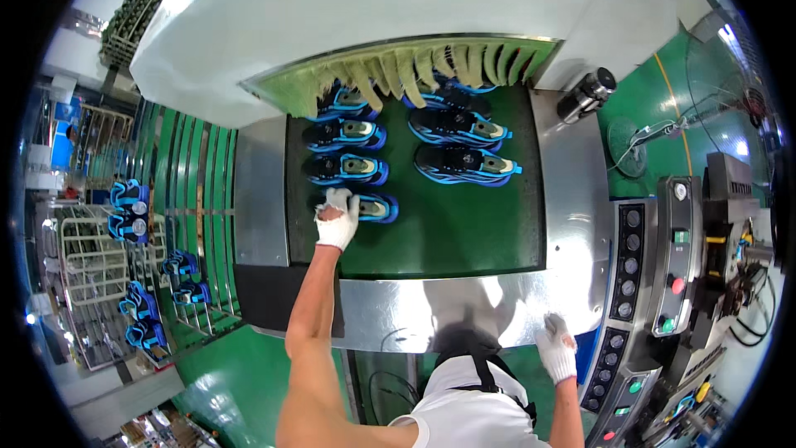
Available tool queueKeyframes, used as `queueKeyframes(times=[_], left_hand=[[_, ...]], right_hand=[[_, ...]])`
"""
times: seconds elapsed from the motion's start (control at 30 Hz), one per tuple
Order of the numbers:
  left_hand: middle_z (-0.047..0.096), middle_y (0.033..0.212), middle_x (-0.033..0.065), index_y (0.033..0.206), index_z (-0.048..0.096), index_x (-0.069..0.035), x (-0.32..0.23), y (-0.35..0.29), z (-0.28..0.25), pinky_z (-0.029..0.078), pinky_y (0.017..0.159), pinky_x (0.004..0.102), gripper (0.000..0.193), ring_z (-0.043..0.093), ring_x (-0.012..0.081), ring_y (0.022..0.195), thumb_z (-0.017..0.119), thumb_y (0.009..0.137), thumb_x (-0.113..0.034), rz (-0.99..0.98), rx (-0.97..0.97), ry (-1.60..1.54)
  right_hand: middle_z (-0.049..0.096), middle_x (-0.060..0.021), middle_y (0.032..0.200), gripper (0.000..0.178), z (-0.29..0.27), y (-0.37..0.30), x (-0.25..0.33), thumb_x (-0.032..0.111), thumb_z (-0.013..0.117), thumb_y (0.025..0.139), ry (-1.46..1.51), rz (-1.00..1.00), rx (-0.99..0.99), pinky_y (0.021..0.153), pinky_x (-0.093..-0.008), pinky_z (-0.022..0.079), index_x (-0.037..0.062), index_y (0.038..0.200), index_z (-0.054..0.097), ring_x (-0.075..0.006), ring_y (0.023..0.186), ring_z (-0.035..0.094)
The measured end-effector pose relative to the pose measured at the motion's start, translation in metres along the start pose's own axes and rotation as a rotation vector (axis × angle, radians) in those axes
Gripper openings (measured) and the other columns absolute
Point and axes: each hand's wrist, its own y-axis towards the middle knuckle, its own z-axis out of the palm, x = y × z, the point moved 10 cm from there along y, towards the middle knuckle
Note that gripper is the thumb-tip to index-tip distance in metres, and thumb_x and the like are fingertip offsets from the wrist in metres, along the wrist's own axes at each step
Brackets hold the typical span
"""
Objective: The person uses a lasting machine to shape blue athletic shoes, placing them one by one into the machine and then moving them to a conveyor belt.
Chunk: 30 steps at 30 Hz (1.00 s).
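Observation:
My left hand [337, 220], in a white glove, grips the toe end of the nearest black and blue sports shoe [377, 208], which lies on the green conveyor belt [464, 232]. The glove hides that end of the shoe. Beyond it in the left column lie another shoe [348, 168] and more like it. The right column holds matching shoes, the nearest shoe [466, 164] resting on its sole. My right hand [556, 347], also gloved, rests at the front edge of the steel frame [514, 307] with its fingers out and nothing seen in them.
Pale green strips [398, 70] hang over the opening of a big white machine [398, 0]. A dark flask [586, 95] stands at its right. Control panels [672, 257] line my right side. To the left, a rack [95, 257] and rails [199, 199] hold more blue shoes.

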Motion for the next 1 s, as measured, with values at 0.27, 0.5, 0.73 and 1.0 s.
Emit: queueKeyframes(times=[0.27,0.5,0.73,1.0], left_hand=[[0.065,0.098,0.0155,0.095,0.068,-0.010,-0.293,-0.101,-0.001,0.054,0.070,0.0489,0.021,0.067,0.0377,0.081,0.072,0.082,-0.026,0.578,0.454,-0.190],[0.066,0.111,0.0162,0.115,0.065,-0.005,-0.616,-0.229,-0.099,0.056,0.077,0.0410,0.032,0.068,0.0318,0.090,0.076,0.086,-0.014,1.153,0.788,-0.850],[0.062,0.126,0.0156,0.141,0.050,-0.001,-0.846,-0.363,-0.124,0.054,0.096,0.0370,0.056,0.065,0.0235,0.113,0.066,0.088,0.005,1.259,0.945,-1.168],[0.065,0.111,0.0196,0.126,0.056,0.007,-1.080,-0.585,0.112,0.052,0.092,0.0395,0.054,0.067,0.0297,0.104,0.067,0.095,-0.035,1.248,1.308,-0.636]], right_hand=[[0.064,-0.0233,0.123,0.058,0.063,-0.008,0.178,0.031,0.067,0.083,-0.533,-0.829,-0.233,0.098,-0.0436,0.051,-0.0001,0.131,0.057,-0.0382,0.113,0.064],[0.068,-0.0143,0.115,0.054,-0.162,-0.111,0.012,0.021,0.076,0.078,0.212,-0.494,-0.387,0.095,-0.0413,0.052,0.0053,0.128,0.062,-0.0310,0.105,0.066],[0.070,0.0001,0.095,0.040,-0.208,-0.295,-0.215,0.015,0.082,0.084,1.551,-0.007,-0.790,0.049,-0.0206,0.032,0.0075,0.121,0.069,-0.0008,0.066,0.053],[0.051,0.0048,0.062,0.032,-0.154,-0.408,-0.305,0.036,0.080,0.087,1.684,0.260,-1.156,0.045,-0.0279,0.028,0.0067,0.086,0.069,-0.0057,0.049,0.038]])
